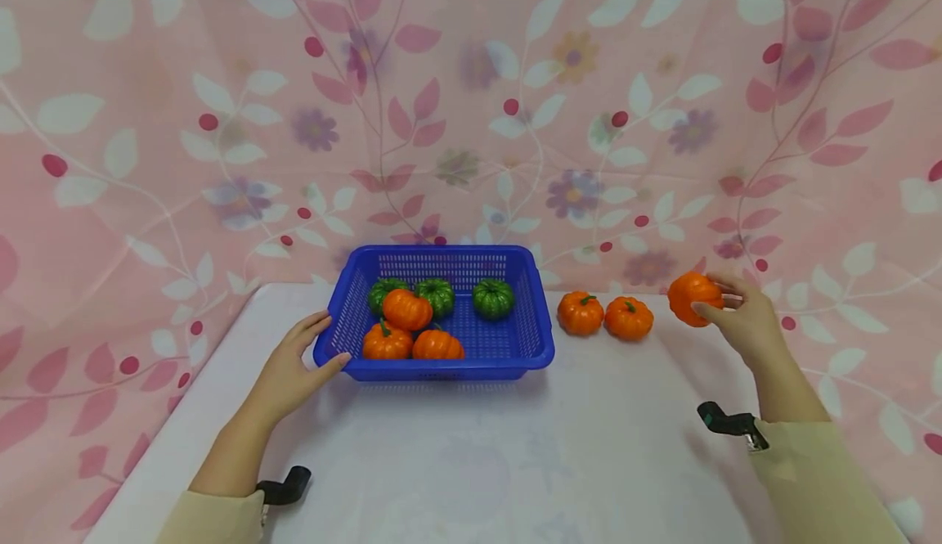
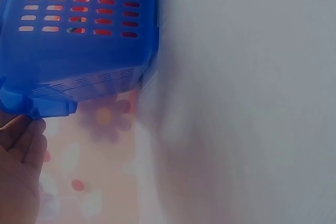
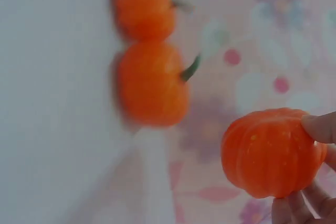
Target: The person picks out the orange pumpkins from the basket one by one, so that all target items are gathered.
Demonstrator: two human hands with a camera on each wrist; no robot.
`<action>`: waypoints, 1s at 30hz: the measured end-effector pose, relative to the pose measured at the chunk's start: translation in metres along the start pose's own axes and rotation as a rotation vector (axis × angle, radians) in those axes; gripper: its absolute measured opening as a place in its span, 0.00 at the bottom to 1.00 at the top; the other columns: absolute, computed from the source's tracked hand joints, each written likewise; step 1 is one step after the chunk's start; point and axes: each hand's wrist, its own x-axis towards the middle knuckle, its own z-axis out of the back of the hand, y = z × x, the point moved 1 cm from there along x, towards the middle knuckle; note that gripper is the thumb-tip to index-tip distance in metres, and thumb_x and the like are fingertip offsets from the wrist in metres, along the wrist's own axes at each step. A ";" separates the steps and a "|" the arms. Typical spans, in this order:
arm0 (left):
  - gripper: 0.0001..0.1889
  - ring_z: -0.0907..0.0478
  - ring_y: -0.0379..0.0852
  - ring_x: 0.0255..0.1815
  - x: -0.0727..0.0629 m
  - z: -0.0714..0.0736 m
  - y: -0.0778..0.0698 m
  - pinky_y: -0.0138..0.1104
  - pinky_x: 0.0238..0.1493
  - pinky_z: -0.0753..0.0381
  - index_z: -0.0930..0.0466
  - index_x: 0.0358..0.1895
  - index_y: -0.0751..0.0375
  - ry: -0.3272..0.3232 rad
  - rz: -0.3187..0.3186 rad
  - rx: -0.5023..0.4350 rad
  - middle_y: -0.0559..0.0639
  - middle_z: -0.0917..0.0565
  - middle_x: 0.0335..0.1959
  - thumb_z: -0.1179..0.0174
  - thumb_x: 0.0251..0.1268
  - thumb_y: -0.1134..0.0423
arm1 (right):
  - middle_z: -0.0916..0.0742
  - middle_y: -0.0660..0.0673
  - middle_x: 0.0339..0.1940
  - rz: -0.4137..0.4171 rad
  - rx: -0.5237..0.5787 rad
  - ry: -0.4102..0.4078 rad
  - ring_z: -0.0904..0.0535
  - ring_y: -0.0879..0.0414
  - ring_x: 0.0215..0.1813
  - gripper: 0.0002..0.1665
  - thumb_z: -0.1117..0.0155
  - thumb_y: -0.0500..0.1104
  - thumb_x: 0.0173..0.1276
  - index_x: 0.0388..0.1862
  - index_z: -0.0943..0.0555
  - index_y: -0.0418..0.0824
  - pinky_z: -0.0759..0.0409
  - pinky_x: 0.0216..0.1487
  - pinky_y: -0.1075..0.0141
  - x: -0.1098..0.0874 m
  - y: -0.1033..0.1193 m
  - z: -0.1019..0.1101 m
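At the table's right side, my right hand [image 1: 746, 323] holds a small orange pumpkin [image 1: 694, 298] between thumb and fingers, raised above the tabletop. The right wrist view shows this ribbed pumpkin [image 3: 270, 153] gripped from one side. My left hand [image 1: 290, 372] touches the left end of a blue plastic basket [image 1: 441, 370], its fingers extended along the rim and the thumb at the near corner. Inside the basket lie three orange pumpkins [image 1: 407, 310] and three green pumpkins [image 1: 493, 299]. Between the basket and my right hand, two more orange pumpkins [image 1: 629, 319] stand side by side.
A white cloth covers the table [image 1: 471, 462]. Behind it hangs a pink floral curtain [image 1: 471, 102], close to the basket's far side. Black wrist-camera mounts [image 1: 285, 487] stick out from both sleeves.
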 end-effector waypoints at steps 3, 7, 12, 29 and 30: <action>0.42 0.42 0.68 0.75 0.001 0.000 0.001 0.67 0.67 0.40 0.35 0.73 0.67 -0.004 0.004 0.000 0.61 0.38 0.76 0.33 0.64 0.43 | 0.31 0.24 0.68 0.036 -0.048 0.020 0.34 0.26 0.65 0.40 0.37 0.49 0.74 0.77 0.38 0.35 0.19 0.46 0.64 0.011 -0.019 -0.002; 0.43 0.43 0.68 0.75 0.001 -0.001 0.003 0.68 0.67 0.40 0.36 0.74 0.66 0.005 0.026 0.003 0.60 0.39 0.77 0.34 0.64 0.43 | 0.30 0.25 0.68 0.058 -0.090 0.053 0.34 0.26 0.65 0.39 0.36 0.49 0.74 0.76 0.37 0.35 0.19 0.44 0.67 0.025 -0.040 -0.007; 0.43 0.44 0.68 0.75 0.002 -0.002 0.003 0.68 0.66 0.39 0.37 0.75 0.65 0.018 0.050 0.003 0.60 0.40 0.77 0.34 0.64 0.43 | 0.33 0.25 0.70 0.027 -0.114 0.086 0.36 0.26 0.65 0.38 0.37 0.48 0.74 0.76 0.37 0.34 0.22 0.58 0.39 0.035 -0.053 -0.013; 0.42 0.44 0.68 0.76 0.001 -0.002 0.000 0.68 0.66 0.39 0.37 0.75 0.65 0.023 0.072 -0.011 0.59 0.41 0.78 0.34 0.65 0.45 | 0.29 0.20 0.59 0.226 -0.308 0.070 0.36 0.24 0.58 0.29 0.30 0.35 0.64 0.62 0.25 0.27 0.34 0.59 0.30 0.047 -0.059 -0.031; 0.42 0.44 0.68 0.76 0.001 -0.002 0.000 0.68 0.66 0.39 0.37 0.75 0.65 0.022 0.069 -0.012 0.59 0.40 0.78 0.34 0.65 0.45 | 0.29 0.21 0.59 0.233 -0.309 0.069 0.35 0.24 0.58 0.28 0.31 0.35 0.65 0.62 0.25 0.27 0.34 0.59 0.30 0.046 -0.058 -0.032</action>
